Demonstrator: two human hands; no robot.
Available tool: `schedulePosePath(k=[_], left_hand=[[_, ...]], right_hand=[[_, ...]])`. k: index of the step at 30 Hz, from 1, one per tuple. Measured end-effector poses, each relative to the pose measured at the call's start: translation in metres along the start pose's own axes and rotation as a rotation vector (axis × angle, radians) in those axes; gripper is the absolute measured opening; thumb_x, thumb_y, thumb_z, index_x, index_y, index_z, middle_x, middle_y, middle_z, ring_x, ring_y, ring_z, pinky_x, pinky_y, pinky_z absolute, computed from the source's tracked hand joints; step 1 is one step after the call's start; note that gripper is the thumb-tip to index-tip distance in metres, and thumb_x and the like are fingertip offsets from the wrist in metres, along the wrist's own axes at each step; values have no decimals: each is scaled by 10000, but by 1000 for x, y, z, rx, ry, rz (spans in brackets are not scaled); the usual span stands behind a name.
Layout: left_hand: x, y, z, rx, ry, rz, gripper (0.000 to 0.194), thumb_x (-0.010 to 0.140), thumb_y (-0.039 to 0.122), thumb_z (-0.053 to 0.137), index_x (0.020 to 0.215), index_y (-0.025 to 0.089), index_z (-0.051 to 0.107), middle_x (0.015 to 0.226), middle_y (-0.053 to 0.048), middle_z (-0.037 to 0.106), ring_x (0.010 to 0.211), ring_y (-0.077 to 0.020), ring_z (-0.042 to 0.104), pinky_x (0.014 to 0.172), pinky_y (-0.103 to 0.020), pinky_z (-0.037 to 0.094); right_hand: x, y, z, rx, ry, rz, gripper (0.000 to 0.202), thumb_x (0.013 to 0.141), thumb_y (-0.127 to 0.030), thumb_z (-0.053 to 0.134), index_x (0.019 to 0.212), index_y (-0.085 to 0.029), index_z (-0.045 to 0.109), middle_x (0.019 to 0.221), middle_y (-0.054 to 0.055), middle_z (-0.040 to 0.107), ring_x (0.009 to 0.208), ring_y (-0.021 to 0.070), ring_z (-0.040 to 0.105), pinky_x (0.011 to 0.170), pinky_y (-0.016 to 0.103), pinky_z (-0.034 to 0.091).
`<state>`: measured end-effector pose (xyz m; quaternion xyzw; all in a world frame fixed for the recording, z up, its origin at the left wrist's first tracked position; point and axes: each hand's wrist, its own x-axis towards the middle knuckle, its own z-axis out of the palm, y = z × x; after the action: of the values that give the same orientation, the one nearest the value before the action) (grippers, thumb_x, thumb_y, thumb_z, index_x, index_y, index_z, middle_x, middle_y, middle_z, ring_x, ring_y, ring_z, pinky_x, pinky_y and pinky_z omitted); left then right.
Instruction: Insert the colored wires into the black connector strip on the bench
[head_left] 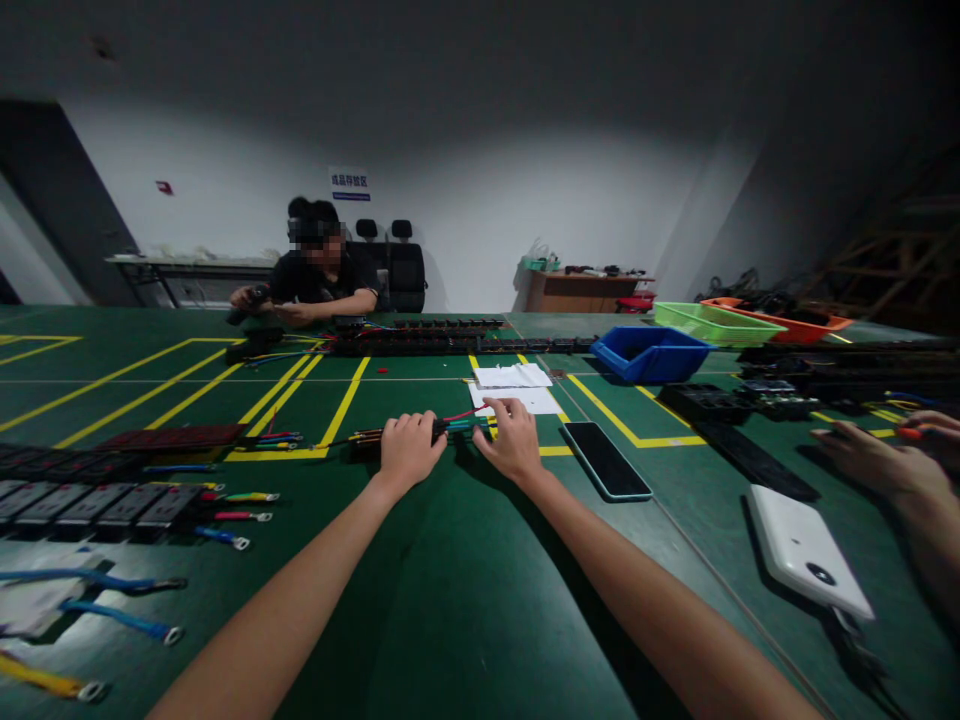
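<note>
Green table (465,600), open felt near edge; both hands (461,445) clamped on black wired block (420,432), phone (606,460) just R.

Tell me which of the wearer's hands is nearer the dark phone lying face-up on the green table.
Right. The right hand rests just left of the dark phone, by the coloured wires. The left hand sits farther left, closed on the black wired component.

table (450,600) dark green, yellow marking lines | bin (651,355) blue | tray (712,322) light green | second tray (780,318) orange | phone (606,460) black glass, pale blue rim | second phone (806,550) white | paper sheets (517,388) white | loose leads (225,515) blue, red, yellow, green | co-worker's shirt (315,278) black
</note>
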<state>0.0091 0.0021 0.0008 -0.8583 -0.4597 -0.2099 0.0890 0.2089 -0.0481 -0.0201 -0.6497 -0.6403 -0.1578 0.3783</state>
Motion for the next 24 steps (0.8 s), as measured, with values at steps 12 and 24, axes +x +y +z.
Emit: schedulePosePath(k=[12, 24], left_hand=[[0, -3, 4, -56, 1, 11, 337, 991, 457, 427, 1074, 196, 624, 1032, -97, 718, 964, -266, 636, 847, -413, 425], [0, -1, -1, -74, -27, -1, 339, 992, 459, 426, 1085, 202, 627, 1043, -101, 717, 975, -263, 638, 863, -408, 429]], right_hand=[[1, -3, -2, -67, 15, 76, 406, 907, -306, 542, 1279, -170, 631, 1120, 130, 642, 1059, 282, 557, 896, 390, 399], [3, -7, -2, -144, -241, 171, 402, 1024, -441, 419, 1254, -209, 653, 1083, 114, 744, 1039, 274, 610, 890, 384, 364]])
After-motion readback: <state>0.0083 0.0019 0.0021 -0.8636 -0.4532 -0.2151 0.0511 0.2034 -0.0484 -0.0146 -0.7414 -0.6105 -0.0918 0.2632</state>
